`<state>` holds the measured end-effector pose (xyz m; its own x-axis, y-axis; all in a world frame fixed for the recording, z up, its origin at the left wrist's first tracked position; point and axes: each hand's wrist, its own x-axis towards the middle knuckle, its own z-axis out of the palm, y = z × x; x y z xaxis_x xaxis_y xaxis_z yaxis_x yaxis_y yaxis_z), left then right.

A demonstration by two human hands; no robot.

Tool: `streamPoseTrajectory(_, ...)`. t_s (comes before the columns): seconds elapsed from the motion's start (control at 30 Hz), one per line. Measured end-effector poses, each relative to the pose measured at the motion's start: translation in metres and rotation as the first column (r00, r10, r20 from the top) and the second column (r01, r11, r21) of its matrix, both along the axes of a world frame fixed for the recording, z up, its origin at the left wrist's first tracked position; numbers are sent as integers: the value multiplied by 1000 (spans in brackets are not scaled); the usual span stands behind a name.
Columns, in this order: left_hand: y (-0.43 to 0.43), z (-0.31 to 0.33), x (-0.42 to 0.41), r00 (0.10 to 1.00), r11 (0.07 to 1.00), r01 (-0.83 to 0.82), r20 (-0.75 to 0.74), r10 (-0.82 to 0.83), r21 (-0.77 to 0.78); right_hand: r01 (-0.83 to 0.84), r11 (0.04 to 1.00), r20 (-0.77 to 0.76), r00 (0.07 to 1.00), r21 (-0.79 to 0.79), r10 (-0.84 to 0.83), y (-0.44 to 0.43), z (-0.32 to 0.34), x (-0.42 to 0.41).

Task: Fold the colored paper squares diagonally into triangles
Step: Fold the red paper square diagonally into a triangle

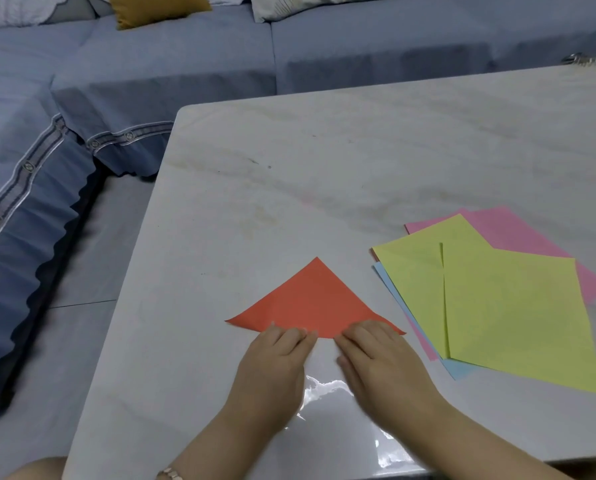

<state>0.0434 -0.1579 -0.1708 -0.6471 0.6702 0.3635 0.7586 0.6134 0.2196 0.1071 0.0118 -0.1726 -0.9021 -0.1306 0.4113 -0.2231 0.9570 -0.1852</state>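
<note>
Gleaming marble tbl (324, 161) w/ red triangle (312, 301); blue sofa (172, 60) behind.

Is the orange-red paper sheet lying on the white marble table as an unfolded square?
No, the orange-red paper sheet shows as a triangle, with the left hand and right hand pressing its near long edge.

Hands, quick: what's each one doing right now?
Left hand: open, fingertips pressing the near edge of the orange-red folded paper triangle.
Right hand: open, pressing the same edge.
</note>
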Motion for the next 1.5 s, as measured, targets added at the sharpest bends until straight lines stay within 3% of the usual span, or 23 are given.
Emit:
streamPoseTrajectory(0.37, 4, 1, 5, 998, 999, -51, -24, 50, -20, 201, 980, 55, 978, 5, -201, 44, 8, 48)
streamPoseTrajectory(0.5, 6, 2, 6, 999, 999, -48, -11, 48, -14, 297, 949, 51, 955, -103, -294, 44, 21, 50)
streamPoseTrajectory(0.6, 10, 5, 7, 1000, 999, -18, -17, 17, -47, 260, 952, 35, 966, -160, -257, 23, 18, 28)
streamPoseTrajectory(0.8, -4, 1, 4, 1000, 998, -1, -2, 0, -63, 175, 980, 72, 983, -99, -169, -19, -4, 5)
streamPoseTrajectory(1.1, -50, 3, 0, 970, 967, -240, -45, 238, -79, 200, 976, 58, 979, -81, -195, -9, 2, 12)
streamPoseTrajectory(1.27, -63, 8, -5, 886, 870, -460, -32, 462, -179, 201, 975, 55, 979, -98, -197, -8, 4, 12)
streamPoseTrajectory(1.37, -64, 18, -6, 863, 840, -492, -1, 505, -228, 202, 975, 59, 979, -97, -197, -7, 3, 12)
streamPoseTrajectory(1.5, -44, 40, -15, 743, 784, -613, 263, 615, -100, 199, 973, 62, 979, -112, -193, -7, 1, 13)
